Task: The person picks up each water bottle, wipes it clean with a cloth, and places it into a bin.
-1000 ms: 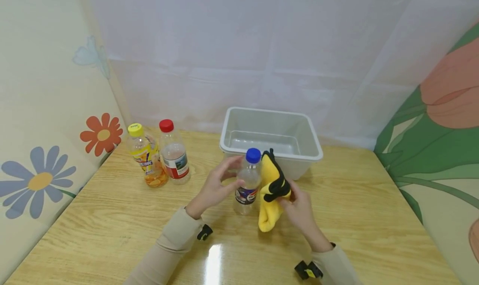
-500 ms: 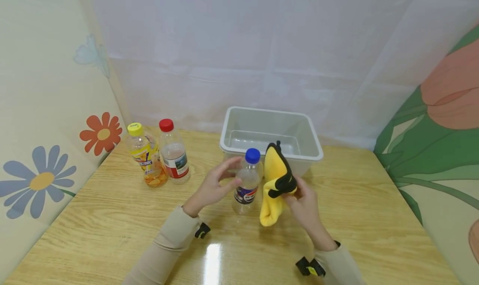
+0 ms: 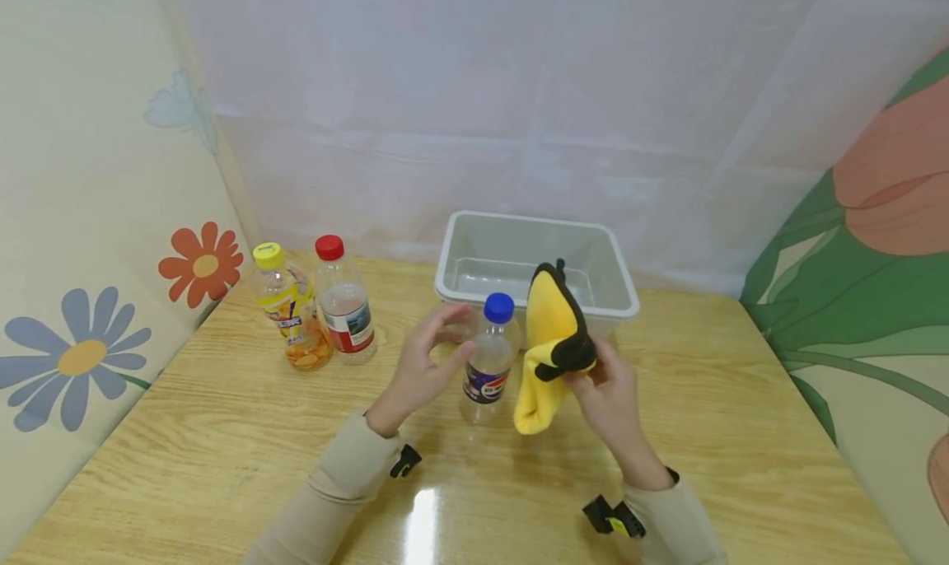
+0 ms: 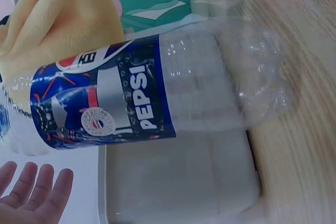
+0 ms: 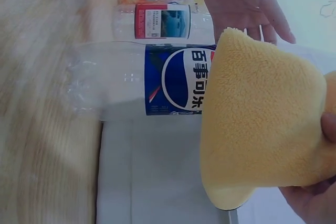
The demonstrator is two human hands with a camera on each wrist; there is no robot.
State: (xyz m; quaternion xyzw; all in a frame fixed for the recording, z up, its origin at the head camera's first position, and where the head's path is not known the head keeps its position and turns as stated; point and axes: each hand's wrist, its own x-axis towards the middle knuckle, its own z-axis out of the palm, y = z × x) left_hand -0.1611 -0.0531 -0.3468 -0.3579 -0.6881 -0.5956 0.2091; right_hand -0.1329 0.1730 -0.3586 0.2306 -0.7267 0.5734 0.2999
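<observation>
A clear plastic Pepsi bottle with a blue cap stands upright on the wooden table. My left hand is at its left side with fingers spread; the left wrist view shows those fingertips apart from the bottle. To the bottle's right, my right hand grips a yellow cloth with black edging, folded and raised above the tabletop. The cloth's fuzzy face covers part of the bottle in the right wrist view.
A grey plastic bin stands behind the bottle, against the white backdrop. On the left are a bottle with a yellow cap and a bottle with a red cap, side by side. Flower-printed panels flank the table.
The right hand has lifted the cloth and carried it slightly right, away from the bottle. The left hand has shifted a little; the bottle stays nearly in place.
</observation>
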